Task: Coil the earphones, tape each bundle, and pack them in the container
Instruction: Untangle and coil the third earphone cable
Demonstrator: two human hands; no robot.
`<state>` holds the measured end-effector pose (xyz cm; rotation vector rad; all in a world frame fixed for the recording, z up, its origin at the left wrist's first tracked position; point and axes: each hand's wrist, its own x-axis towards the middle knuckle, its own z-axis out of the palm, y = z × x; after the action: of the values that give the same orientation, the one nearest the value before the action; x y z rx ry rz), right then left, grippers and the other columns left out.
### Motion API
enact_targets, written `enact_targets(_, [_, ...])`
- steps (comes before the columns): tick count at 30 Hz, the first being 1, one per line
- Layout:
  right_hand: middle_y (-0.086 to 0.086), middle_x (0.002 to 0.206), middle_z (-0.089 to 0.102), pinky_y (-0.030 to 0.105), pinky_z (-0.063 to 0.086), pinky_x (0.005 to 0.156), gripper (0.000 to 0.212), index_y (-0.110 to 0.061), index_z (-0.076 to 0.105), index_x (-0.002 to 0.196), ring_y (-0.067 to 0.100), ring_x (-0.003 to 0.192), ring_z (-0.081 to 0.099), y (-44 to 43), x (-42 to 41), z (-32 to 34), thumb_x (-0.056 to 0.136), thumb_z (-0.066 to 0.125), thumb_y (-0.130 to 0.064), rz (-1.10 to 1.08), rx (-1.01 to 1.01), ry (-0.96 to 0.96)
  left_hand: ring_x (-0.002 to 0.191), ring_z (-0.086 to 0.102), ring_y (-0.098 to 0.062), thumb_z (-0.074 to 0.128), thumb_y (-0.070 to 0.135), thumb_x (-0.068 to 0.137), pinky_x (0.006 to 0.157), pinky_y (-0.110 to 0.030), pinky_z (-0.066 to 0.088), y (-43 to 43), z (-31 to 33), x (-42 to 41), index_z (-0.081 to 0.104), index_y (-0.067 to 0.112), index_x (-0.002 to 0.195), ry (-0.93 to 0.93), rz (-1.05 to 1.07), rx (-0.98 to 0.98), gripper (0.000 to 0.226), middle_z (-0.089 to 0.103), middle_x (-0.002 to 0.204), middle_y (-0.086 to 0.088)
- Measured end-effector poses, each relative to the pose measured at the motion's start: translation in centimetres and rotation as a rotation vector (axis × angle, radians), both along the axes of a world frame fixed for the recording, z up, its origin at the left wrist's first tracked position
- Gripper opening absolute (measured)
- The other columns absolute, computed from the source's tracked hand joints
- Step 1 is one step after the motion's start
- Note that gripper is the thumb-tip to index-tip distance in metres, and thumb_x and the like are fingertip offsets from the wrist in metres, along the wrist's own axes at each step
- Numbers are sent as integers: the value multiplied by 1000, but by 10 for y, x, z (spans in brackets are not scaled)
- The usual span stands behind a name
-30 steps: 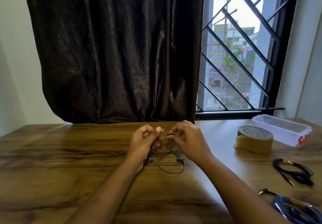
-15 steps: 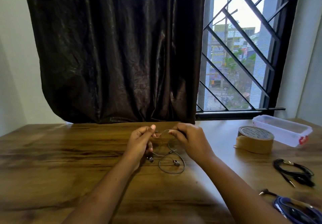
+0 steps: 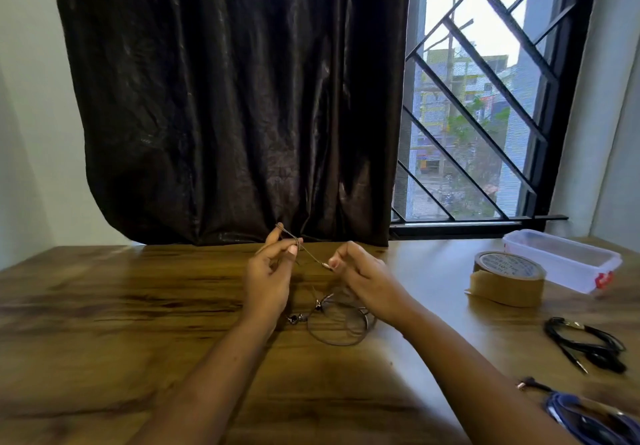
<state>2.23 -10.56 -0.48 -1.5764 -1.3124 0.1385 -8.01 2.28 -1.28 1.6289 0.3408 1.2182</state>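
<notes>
Earphones (image 3: 311, 254) are up in the air over the middle of the surface (image 3: 104, 323), and this looks like the coiling step.

The left hand (image 3: 268, 271) is closed in a pinch on the thin grey cable, with a turn hooked over the raised forefinger. From that pinch a short taut span drops toward 4 o'clock. The right hand (image 3: 363, 278) nips the metal-tipped end between thumb and forefinger, its other fingers curled. That gives the span a long axis from 10 to 4, with the tip aimed at the right hand.

At 6 o'clock from the hands, the rest of the lead lies flat in a loop (image 3: 332, 343), and the earbuds (image 3: 294, 320) sit at its 9 o'clock edge.

My call for a clean coil:
- Keep the left pinch as the anchor.
- Lay even turns of the same width.
- Feed slack gently so the loop doesn't kink or drag the buds.

Out at 3 o'clock waits the tape roll (image 3: 507, 278), with the container (image 3: 561, 261) just behind it at 2. Black earphones (image 3: 585, 344) lie at 4 o'clock.
</notes>
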Motion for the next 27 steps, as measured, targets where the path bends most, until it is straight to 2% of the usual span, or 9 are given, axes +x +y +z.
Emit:
enact_targets(3, [-11,62,49,11,35,48,10,-22,54,86,3,50,40,-3,3,2,90,62,-26,-79,49,-115,131,31,2,55,12,93,101,-24,39,2,-1,0,59,32,120,27,34,35,34,30,146,22])
enact_targets(5, [-9,68,53,11,36,48,9,-19,56,86,1,49,42,-2,6,1,90,63,-24,-115,79,-125,133,24,1,55,14,93,106,-29,34,1,0,1,52,30,130,52,47,36,40,24,151,20])
enact_targets(8, [-9,63,56,13,39,50,14,-21,57,80,1,50,47,0,11,-4,93,58,-26,-191,92,-141,130,20,4,55,17,93,105,-27,31,-2,0,1,45,33,135,61,58,49,46,19,154,17])
enact_targets(12, [-9,61,57,17,46,53,29,-28,55,70,0,54,54,0,16,-9,98,49,-26,-219,90,-126,130,17,4,57,23,92,101,-26,31,-4,0,0,46,36,133,68,64,42,45,14,155,17])
enact_targets(17, [-10,59,53,13,37,53,35,-22,57,67,0,53,50,0,13,-6,97,44,-36,-210,85,-103,131,16,3,62,28,88,103,-30,34,-4,0,1,47,40,127,48,72,29,44,12,155,18])
enact_targets(19, [-10,60,52,15,37,55,29,-21,59,76,2,54,47,0,10,-3,95,47,-38,-159,83,-94,136,15,-1,66,30,85,105,-33,34,-2,-1,1,48,42,126,47,89,17,46,12,155,17])
enact_targets(21, [-11,56,50,15,37,51,16,-17,55,89,3,51,43,-2,8,-1,92,57,-33,-91,69,-76,139,16,-6,67,30,83,108,-36,35,-1,-2,1,49,42,127,44,116,-1,49,14,155,15])
enact_targets(22, [-11,57,51,15,37,50,17,-16,53,92,2,50,43,-2,7,-1,89,62,-30,-68,65,-78,139,17,-6,67,30,84,109,-38,35,0,-2,0,49,41,127,37,126,-20,49,15,155,14])
enact_targets(27, [-8,67,53,14,40,53,14,-15,54,85,1,56,45,-1,6,-4,89,64,-23,-42,73,-99,139,20,-9,68,28,83,110,-42,35,0,-3,0,52,39,123,5,145,-79,44,20,155,11])
